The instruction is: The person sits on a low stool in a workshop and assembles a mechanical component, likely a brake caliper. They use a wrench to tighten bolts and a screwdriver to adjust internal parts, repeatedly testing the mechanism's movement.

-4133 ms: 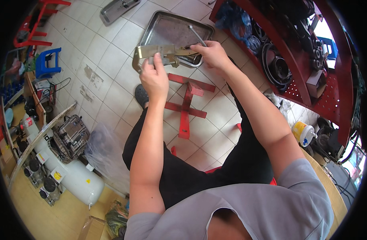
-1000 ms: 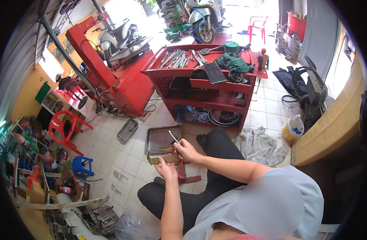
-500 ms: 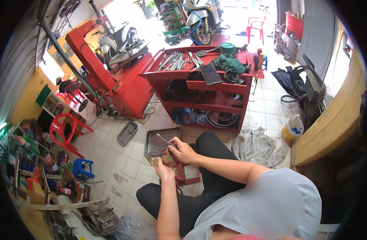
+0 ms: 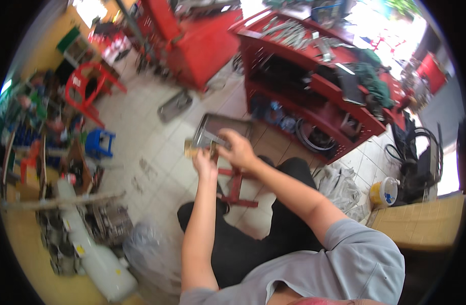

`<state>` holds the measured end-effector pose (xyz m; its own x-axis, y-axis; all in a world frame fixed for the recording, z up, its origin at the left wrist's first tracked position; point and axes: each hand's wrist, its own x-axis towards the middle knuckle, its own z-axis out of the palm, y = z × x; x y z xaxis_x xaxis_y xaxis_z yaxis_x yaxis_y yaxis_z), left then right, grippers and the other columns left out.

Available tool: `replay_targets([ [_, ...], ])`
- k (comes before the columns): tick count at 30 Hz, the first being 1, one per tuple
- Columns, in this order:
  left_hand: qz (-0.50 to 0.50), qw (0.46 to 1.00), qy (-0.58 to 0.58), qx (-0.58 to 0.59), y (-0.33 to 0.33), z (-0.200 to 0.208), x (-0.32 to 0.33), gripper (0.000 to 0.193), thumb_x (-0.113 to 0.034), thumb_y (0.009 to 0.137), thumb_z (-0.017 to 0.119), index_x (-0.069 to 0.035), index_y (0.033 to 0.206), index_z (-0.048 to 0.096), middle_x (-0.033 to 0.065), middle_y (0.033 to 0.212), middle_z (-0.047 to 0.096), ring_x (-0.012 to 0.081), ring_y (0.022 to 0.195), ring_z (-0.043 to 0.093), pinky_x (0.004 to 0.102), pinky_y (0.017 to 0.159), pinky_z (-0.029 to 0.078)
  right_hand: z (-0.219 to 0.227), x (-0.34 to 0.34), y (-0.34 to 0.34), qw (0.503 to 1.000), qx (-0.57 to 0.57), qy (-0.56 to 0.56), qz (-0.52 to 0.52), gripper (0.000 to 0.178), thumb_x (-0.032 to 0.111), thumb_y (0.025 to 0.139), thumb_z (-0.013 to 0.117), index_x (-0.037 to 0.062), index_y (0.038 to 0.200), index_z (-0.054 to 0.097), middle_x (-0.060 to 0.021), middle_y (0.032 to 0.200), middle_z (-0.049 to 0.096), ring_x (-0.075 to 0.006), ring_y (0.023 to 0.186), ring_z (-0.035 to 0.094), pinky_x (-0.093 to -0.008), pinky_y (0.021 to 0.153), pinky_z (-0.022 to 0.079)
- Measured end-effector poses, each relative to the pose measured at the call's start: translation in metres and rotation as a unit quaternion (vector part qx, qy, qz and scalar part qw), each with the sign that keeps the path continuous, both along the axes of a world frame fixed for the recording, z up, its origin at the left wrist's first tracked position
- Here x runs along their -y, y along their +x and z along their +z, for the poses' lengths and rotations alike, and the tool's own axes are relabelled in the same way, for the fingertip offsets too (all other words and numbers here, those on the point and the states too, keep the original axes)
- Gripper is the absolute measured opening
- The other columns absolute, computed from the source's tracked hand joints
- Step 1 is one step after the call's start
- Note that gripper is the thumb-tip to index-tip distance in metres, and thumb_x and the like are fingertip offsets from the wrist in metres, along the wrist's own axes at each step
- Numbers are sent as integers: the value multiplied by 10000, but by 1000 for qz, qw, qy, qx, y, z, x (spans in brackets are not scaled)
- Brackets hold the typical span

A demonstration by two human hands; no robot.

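Note:
My left hand [image 4: 206, 163] is closed on a small brass-coloured metal part [image 4: 190, 150], which sticks out past the fingers on the left. Right beside it, my right hand [image 4: 238, 147] grips a slim silver tool [image 4: 211, 136] that points up and left. Blur hides the tool's exact kind. Both hands are close together over the near edge of a grey metal tray [image 4: 249, 133] on the floor. Below them a red metal stand [image 4: 235, 189] rises between my legs; whether the part touches it I cannot tell.
A red tool cart [image 4: 253, 84] with wrenches, a phone [image 4: 350, 86] and a green cloth [image 4: 373, 84] on top stands ahead. A smaller tray [image 4: 175, 105], a blue stool [image 4: 100, 143] and a red chair [image 4: 88, 91] are left. A grey cloth [image 4: 339, 185] and bucket [image 4: 384, 192] lie right.
The whole view has swung and tilted, so the cart now appears slanted and further right. Both hands still hold the part and the tool; the tool now lies closer over the part.

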<state>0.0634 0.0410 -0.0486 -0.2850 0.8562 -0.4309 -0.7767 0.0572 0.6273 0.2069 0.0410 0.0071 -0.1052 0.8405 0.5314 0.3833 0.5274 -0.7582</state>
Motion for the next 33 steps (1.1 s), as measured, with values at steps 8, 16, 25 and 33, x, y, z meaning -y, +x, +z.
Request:
replay_targets([
  [8, 68, 996, 41, -39, -4, 12, -39, 354, -238, 985, 350, -175, 1328, 281, 66, 850, 447, 307, 901, 611, 399, 679, 507, -43, -55, -19, 935, -194, -297, 24, 235, 175, 859, 598, -44, 944, 609, -64, 738, 618, -125, 675, 572, -271, 622, 461],
  [16, 40, 986, 89, -137, -27, 19, -72, 360, -225, 978, 317, -131, 1324, 284, 59, 804, 450, 358, 945, 608, 481, 779, 513, -68, -86, -30, 814, -326, -473, 93, 188, 220, 919, 481, 35, 939, 505, 34, 551, 404, -91, 427, 365, -260, 415, 359],
  [25, 78, 953, 31, -290, -38, 11, -69, 355, -298, 996, 292, -20, 1200, 379, 50, 733, 507, 118, 663, 465, 267, 622, 390, -53, -68, -40, 841, -216, -478, 131, 205, 211, 945, 426, 16, 888, 449, -21, 592, 483, -118, 422, 465, -274, 399, 391],
  [33, 124, 948, 39, -290, -37, 9, -70, 359, -309, 992, 292, -25, 1196, 371, 51, 748, 495, 130, 666, 451, 285, 643, 395, -39, -37, -42, 930, -57, -303, 201, 203, 163, 945, 482, -8, 1055, 477, -98, 622, 498, -128, 559, 453, -302, 529, 391],
])
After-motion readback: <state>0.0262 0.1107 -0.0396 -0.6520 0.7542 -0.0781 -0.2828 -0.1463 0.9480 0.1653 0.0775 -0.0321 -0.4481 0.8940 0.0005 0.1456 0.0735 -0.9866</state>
